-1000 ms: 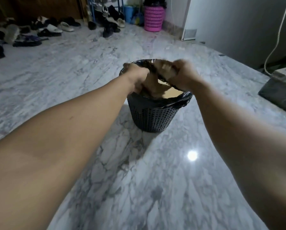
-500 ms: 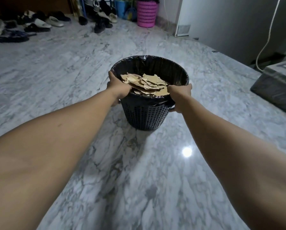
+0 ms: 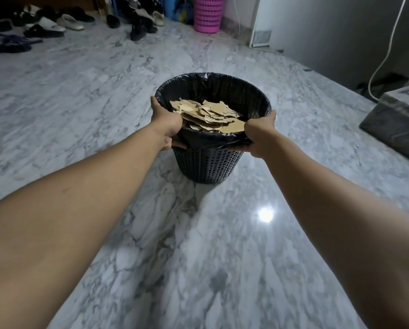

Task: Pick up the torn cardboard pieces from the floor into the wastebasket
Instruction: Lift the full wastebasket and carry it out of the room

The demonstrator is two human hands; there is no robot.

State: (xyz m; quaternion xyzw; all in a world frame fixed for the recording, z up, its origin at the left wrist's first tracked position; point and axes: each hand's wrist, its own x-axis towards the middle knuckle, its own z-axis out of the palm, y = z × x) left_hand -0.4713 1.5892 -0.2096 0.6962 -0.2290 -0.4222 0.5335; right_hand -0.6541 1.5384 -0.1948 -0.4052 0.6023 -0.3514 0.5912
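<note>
A black lattice wastebasket [image 3: 208, 167] lined with a black plastic bag stands on the marble floor in the middle of the head view. Several torn brown cardboard pieces [image 3: 210, 116] lie piled inside it, near the rim. My left hand [image 3: 166, 123] grips the basket's left rim, thumb below and fingers over the edge. On the right rim my right hand [image 3: 260, 132] grips the same way. No cardboard shows on the floor around the basket.
Shoes and sandals [image 3: 44, 24] line the far left of the floor. A pink laundry basket [image 3: 208, 14] stands at the back wall. A grey box-like object [image 3: 395, 124] sits at the right, with a white cable [image 3: 388, 48] hanging above it.
A second ago both hands were pressing cardboard down into the basket. They have since let go of it and moved to grip the rim on either side.
</note>
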